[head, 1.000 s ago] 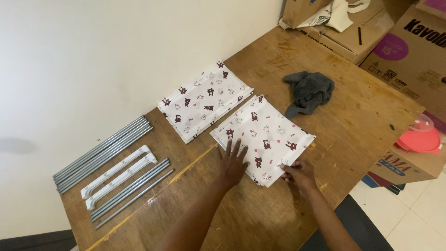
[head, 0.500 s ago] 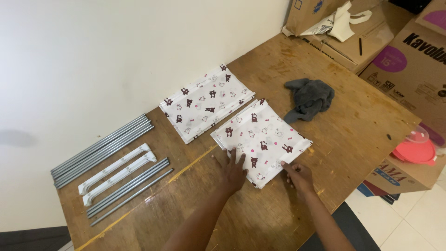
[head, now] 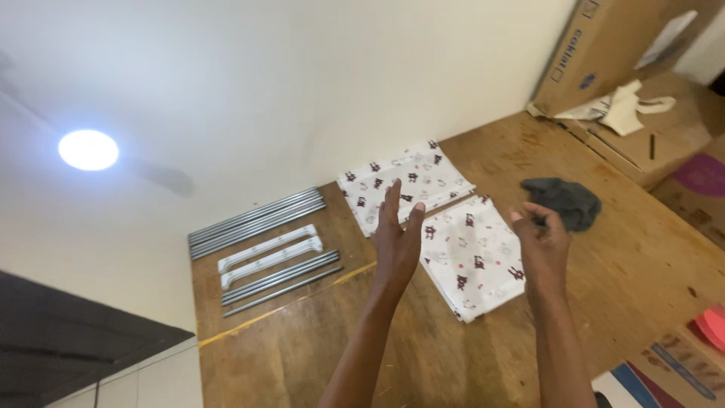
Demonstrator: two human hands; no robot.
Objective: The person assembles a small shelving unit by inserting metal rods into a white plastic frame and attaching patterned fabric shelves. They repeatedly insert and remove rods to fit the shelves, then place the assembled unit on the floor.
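Hovering above the wooden counter, the left hand and right hand are both spread wide and empty, just over the nearer printed fabric panel; a second panel lies beyond. The step appears to be handling the folded panels; any next grasp calls for lowering onto an edge. A tilted brown cardboard box stands far right, with a pink-patched box nearer.

Both hands were pressed flat on the near printed cloth 1 s ago; now left hand & right hand are lifted off it, raised w/ fingers spread, holding nothing. Head cam has tilted up, so wall & a ceiling lamp now show.
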